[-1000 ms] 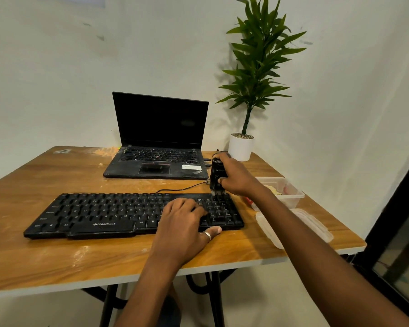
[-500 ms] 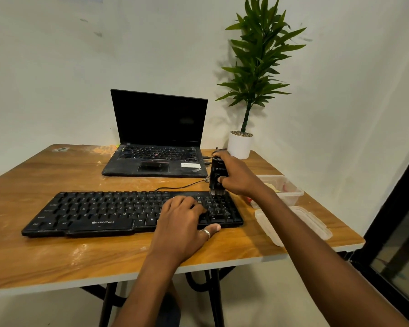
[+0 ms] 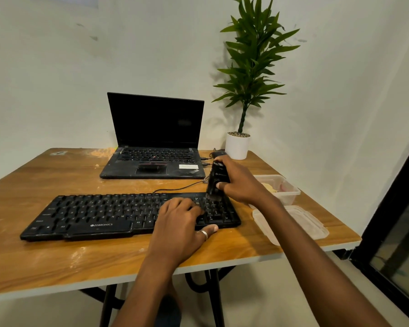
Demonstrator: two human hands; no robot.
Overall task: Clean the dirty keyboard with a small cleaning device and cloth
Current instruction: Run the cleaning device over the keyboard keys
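Note:
A black Zebronics keyboard (image 3: 99,215) lies across the wooden table (image 3: 57,263), its cable running back toward the laptop. My right hand (image 3: 241,182) grips a small black cleaning device (image 3: 216,182) held upright, its brush end touching the keys at the keyboard's far right corner. My left hand (image 3: 182,225) rests flat on the right part of the keyboard, fingers spread over the keys, thumb at the front edge. No cloth is in sight.
An open black laptop (image 3: 155,142) stands behind the keyboard. A potted plant (image 3: 237,145) sits at the back right. A clear plastic container (image 3: 286,187) and its lid (image 3: 302,223) lie right of the keyboard, near the table's right edge.
The hands and device stay almost in place on the keyboard's right end; the view has shifted slightly.

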